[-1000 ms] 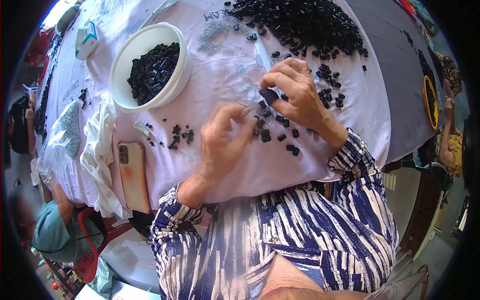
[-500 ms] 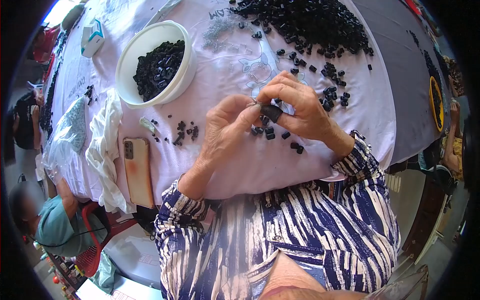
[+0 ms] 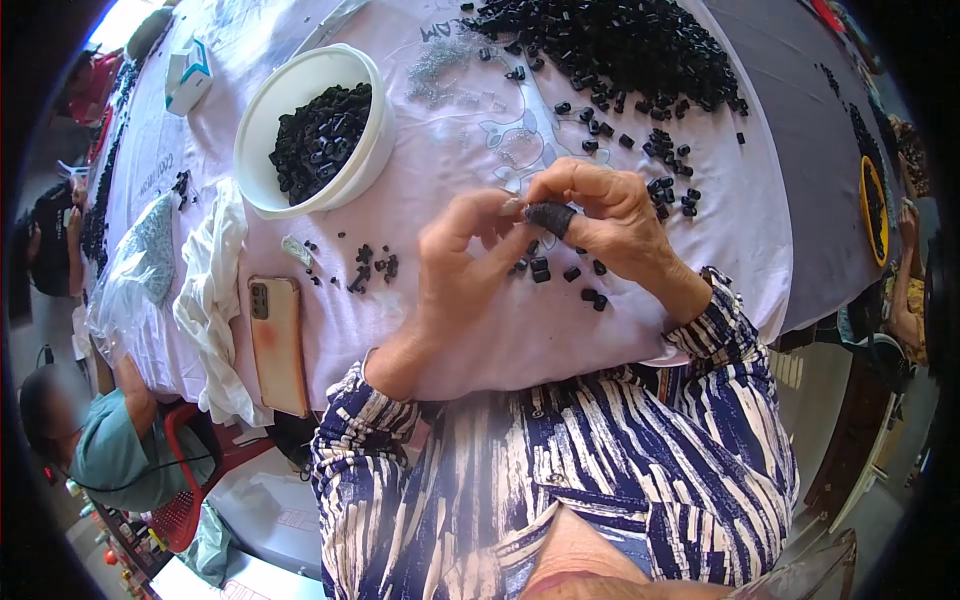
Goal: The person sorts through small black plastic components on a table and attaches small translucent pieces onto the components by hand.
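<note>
The small, glossy cylindrical pieces [image 3: 541,276] are solid black, matching the thumb sleeve [image 3: 552,217]. The round plastic tub [image 3: 257,160] is white. I read the fabric desk cloth [image 3: 360,335] as pale lilac, printed with a blue-grey figure [image 3: 516,135] and dark lettering [image 3: 440,32]. The long-sleeved shirt [image 3: 600,470] carries irregular navy-and-cream stripes; the rectangular phone [image 3: 278,350] is tan, patched reddish.

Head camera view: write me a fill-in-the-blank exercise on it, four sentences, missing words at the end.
1. The large heap of small black pieces reaches the picture's ____ edge.
2. The round plastic tub is coloured ____.
3. The black, sleeve-like finger covering is on the person's ____ hand.
4. The crumpled white cloth lies between the clear plastic bag and the tan-backed rectangular ____.

Missing words: top; white; right; phone.
</note>
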Motion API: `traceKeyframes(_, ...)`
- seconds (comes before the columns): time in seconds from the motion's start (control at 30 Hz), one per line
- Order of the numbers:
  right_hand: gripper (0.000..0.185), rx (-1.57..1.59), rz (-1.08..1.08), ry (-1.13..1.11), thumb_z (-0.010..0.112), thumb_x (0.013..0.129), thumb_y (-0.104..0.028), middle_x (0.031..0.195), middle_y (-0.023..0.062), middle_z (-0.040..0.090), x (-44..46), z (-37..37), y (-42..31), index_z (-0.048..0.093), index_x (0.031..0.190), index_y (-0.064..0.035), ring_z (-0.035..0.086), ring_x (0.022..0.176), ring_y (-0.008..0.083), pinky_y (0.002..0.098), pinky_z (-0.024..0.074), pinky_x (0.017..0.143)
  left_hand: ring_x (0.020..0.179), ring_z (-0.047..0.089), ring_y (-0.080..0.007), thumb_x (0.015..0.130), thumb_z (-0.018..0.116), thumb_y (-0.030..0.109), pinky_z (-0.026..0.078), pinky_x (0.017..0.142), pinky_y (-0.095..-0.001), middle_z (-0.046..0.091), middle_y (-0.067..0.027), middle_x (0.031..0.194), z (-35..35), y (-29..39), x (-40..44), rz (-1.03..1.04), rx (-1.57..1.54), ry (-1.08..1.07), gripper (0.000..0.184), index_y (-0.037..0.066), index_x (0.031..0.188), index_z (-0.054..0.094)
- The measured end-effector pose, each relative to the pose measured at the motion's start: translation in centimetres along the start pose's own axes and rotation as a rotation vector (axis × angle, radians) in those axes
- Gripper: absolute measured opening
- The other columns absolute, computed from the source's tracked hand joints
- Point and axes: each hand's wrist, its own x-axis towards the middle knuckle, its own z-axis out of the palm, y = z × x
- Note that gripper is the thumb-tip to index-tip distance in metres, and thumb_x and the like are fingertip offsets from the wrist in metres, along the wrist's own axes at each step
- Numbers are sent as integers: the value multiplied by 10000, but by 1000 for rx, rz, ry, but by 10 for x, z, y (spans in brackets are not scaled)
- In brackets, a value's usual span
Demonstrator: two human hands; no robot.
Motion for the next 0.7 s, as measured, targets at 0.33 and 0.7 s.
traceKeyframes(0.33, 143, 125, 129, -27, 635, 867, -35, 947, 12, 651, -3, 2, -7, 652, 1008, -15, 609, 872, 83, 242, 507, 769, 668, 619, -141, 783, 718, -13, 495, 579, -267, 656, -79, 818, -6, 7, 3, 280, 307, -47, 155, 10, 914, 639)
traceKeyframes(0.7, 157, 174, 180, -32, 663, 883, -93, 941, 33, 669, -5, 0, -7, 666, 1011, -2, 611, 857, 82, 216, 484, 763, 684, 604, -103, 874, 674, 58, 487, 595, -234, 652, -47, 800, -12, 18, 4, -377, -461, -171, 92, -13, 920, 639)
